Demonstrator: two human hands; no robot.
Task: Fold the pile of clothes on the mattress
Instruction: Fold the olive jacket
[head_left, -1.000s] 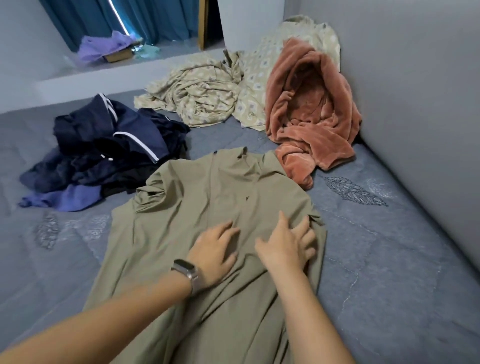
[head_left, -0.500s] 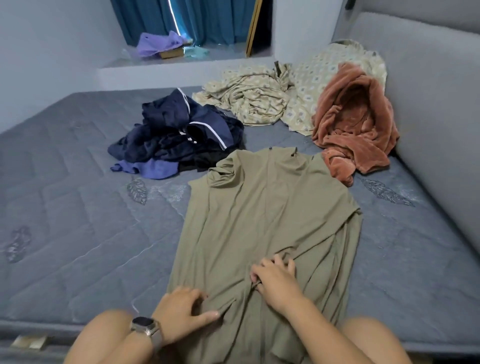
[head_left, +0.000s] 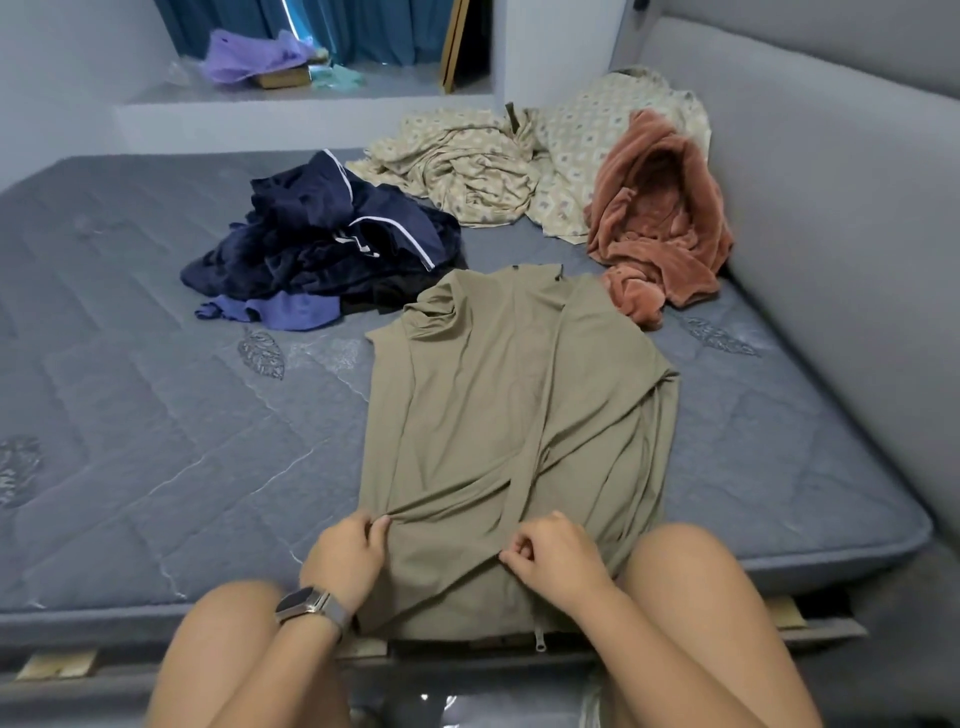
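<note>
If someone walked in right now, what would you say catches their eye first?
Probably the olive garment spread flat in the middle of the mattress, with the left hand and right hand each pinching its near end. Behind it lie a navy pile and a rust-pink fleece against the grey headboard.

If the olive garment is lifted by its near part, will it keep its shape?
Probably not: the olive garment looks thin and creased, so it should sag. It seems light, since the left hand and right hand pinch it easily.
</note>
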